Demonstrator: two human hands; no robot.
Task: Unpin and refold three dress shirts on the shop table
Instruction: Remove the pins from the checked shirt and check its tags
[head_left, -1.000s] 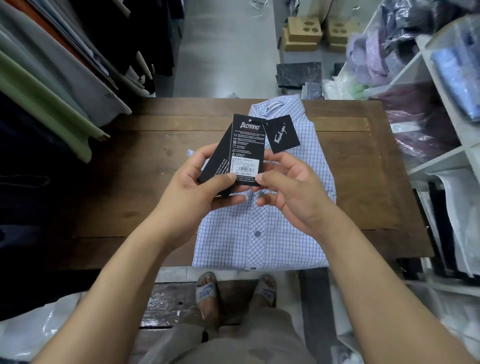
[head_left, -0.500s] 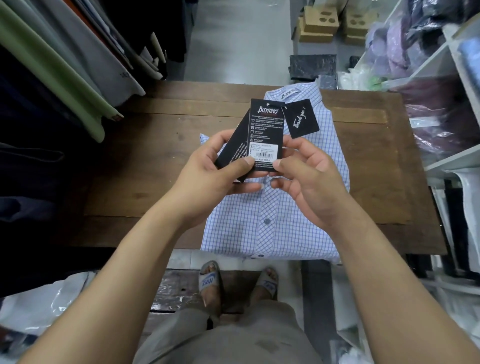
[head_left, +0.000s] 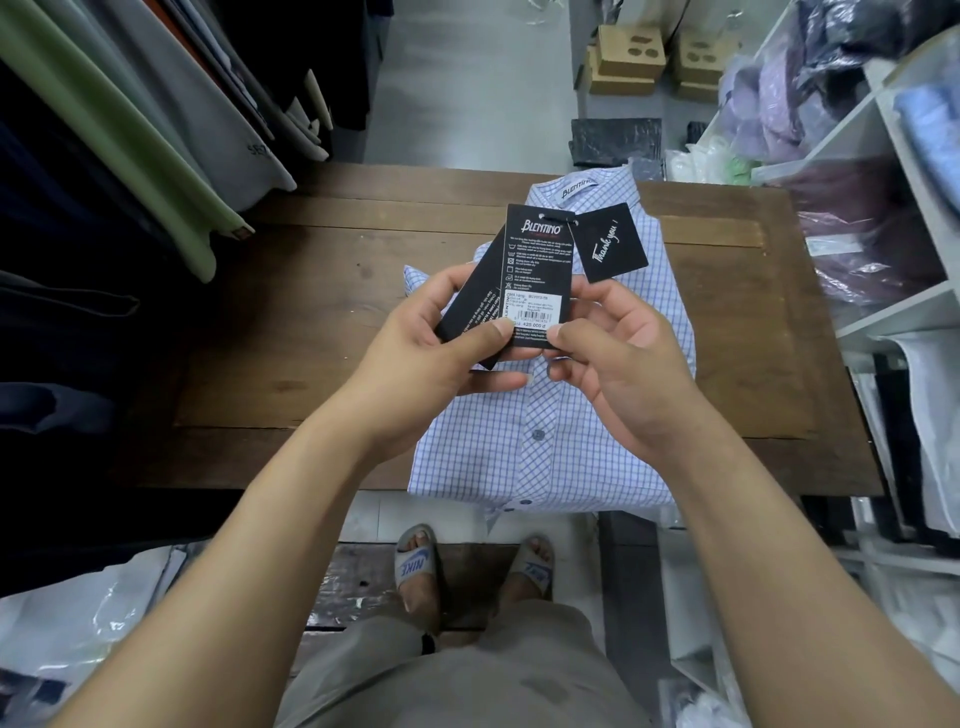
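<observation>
Pinching hang tags (head_left: 537, 260), left hand (head_left: 421, 358), right hand (head_left: 623, 379) fingers (head_left: 576, 340); shirt (head_left: 571, 457) overhangs table (head_left: 311, 291) edge.

I get soft, even light, dim at left. Edges bow from the wide lens; the shirt (head_left: 519, 457) reads sharp.

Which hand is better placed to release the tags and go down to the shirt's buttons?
Probably the right. The right hand pinches only a corner of the tags and hangs over the button line of the shirt; the left hand grips the tags more fully and sits nearer its edge.
</observation>
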